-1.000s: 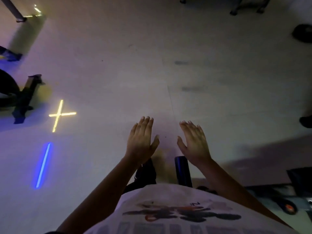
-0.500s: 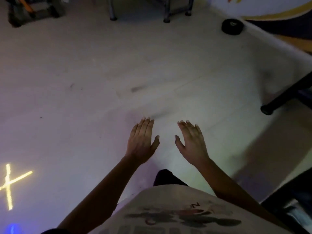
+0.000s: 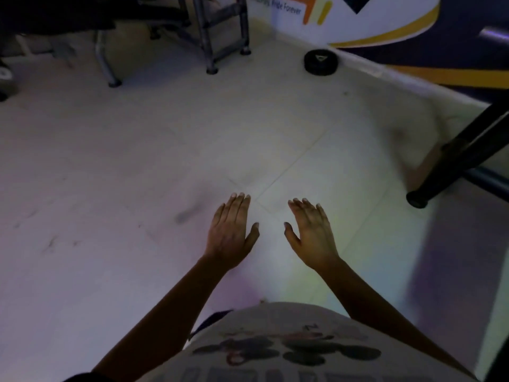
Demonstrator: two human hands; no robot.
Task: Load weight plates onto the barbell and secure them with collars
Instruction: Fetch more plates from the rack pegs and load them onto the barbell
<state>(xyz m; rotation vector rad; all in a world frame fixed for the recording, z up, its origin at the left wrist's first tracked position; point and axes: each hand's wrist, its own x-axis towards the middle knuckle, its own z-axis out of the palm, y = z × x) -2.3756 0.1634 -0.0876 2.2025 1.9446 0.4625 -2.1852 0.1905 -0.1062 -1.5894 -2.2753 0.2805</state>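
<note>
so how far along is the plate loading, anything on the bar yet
Nothing looks done: no barbell or collars are in view. In hand: nothing, the left hand and right hand are flat, open and empty above the floor. Left: everything. One dark round object, possibly a plate, lies by the far wall.

Wall banner [image 3: 344, 20] reads "...Bridge Forever".

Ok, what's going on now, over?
Left hand open, empty. Right hand open, empty. One black plate flat on floor by the wall, far ahead. Bare floor between; no barbell seen.
</note>
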